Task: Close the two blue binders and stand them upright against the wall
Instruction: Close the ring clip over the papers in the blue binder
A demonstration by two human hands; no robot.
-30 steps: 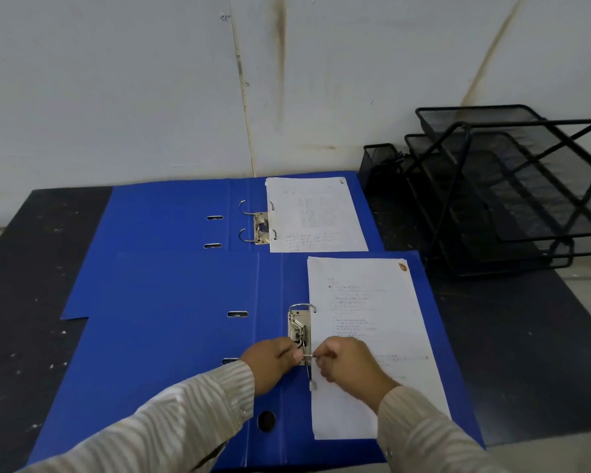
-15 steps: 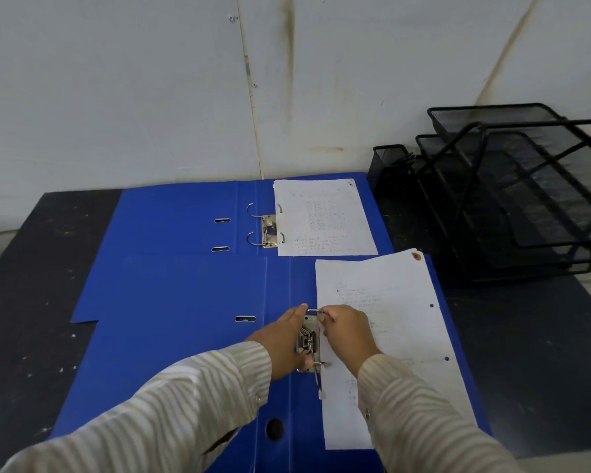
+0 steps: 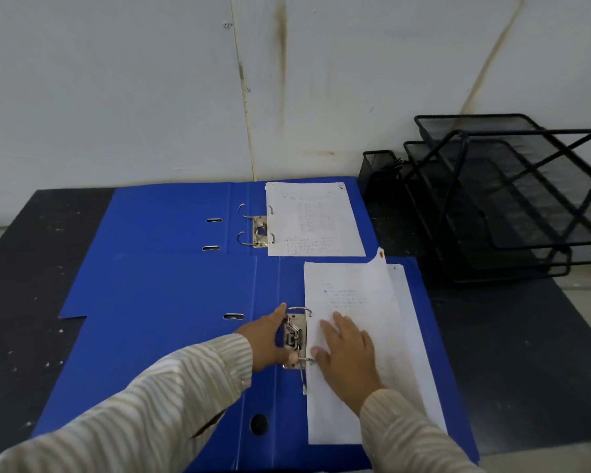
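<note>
Two blue binders lie open and flat on the dark table. The near binder (image 3: pixel 157 336) holds white sheets (image 3: pixel 355 295) on its right half; the top sheet's far right corner curls up. My left hand (image 3: pixel 268 339) rests beside the near binder's metal ring mechanism (image 3: pixel 296 336), thumb and fingers at its rings, which look joined. My right hand (image 3: pixel 347 353) lies flat on the sheets, fingers apart. The far binder (image 3: pixel 171 216) lies by the wall with its rings (image 3: pixel 253 227) open and one sheet (image 3: pixel 313 220) on its right.
A black mesh tiered tray (image 3: pixel 512 199) and a small mesh cup (image 3: pixel 377 165) stand at the right against the white wall (image 3: pixel 151 97). The dark table (image 3: pixel 21 285) shows on the left and right of the binders.
My right hand left the ring mechanism and now lies flat on the sheets. My left hand stays at the mechanism. The top sheet's far corner has lifted.
</note>
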